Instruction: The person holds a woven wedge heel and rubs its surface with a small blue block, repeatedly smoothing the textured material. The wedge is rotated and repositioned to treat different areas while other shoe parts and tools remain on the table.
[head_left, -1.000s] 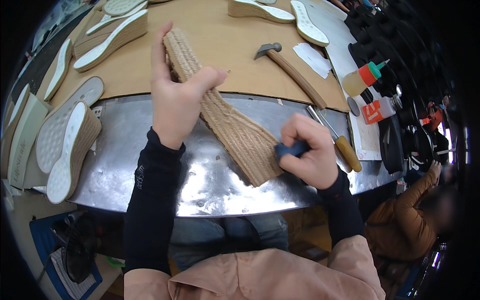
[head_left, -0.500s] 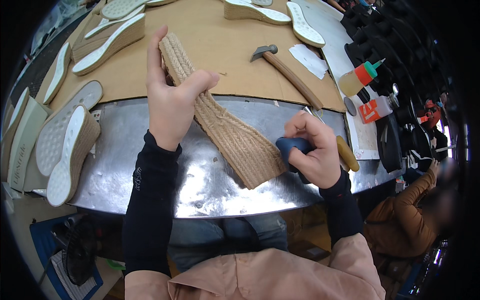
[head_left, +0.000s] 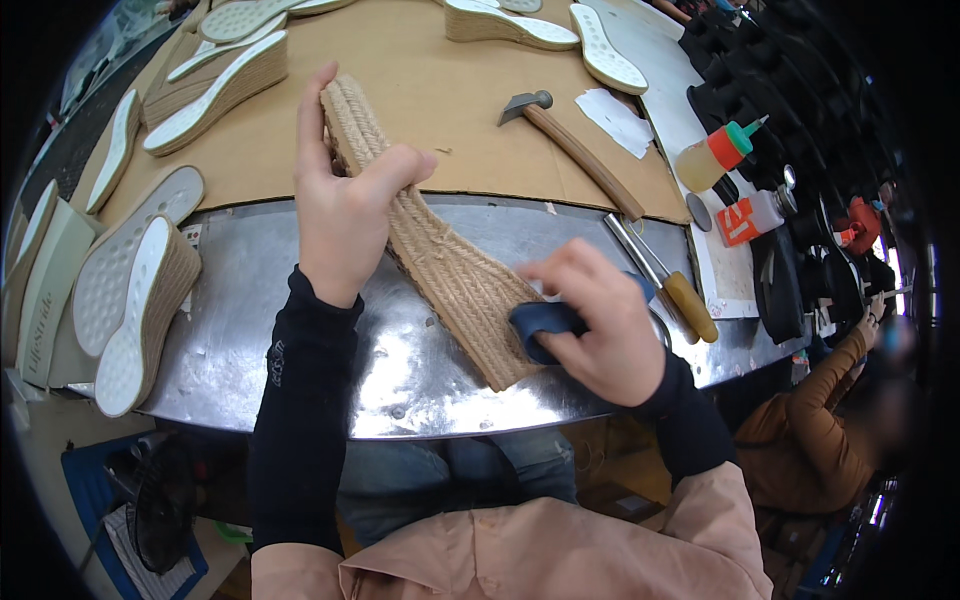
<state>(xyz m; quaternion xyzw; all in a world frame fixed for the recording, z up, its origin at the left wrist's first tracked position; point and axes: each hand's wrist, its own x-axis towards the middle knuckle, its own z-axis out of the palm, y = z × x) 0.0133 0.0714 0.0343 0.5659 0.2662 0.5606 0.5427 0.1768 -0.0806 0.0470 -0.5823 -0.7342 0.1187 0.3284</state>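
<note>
Held slanting over the metal bench, between both hands: a braided, straw-coloured wedge sole, thin end pointing away from the body. Closed around the thin half, the left grip, thumb across the braid, other fingers partly hidden behind. Beside the wedge sole's thick end, the right grip, pinching a blue piece; partly covered by fingers, blurred, of uncertain material, its contact with the braid hard to tell. Right of the wedge sole, a yellow-handled tool and, farther off, a squeeze bottle with a green cap. Beyond the wedge sole, a hammer on cardboard, plus white-topped soles cut off by the upper edge. Far right of the wedge sole, a co-worker in brown, head blurred. As for writing: dark print on a pale box left of the wedge sole, light lettering on the left black sleeve, white marks on the orange label of a clear bottle.
</note>
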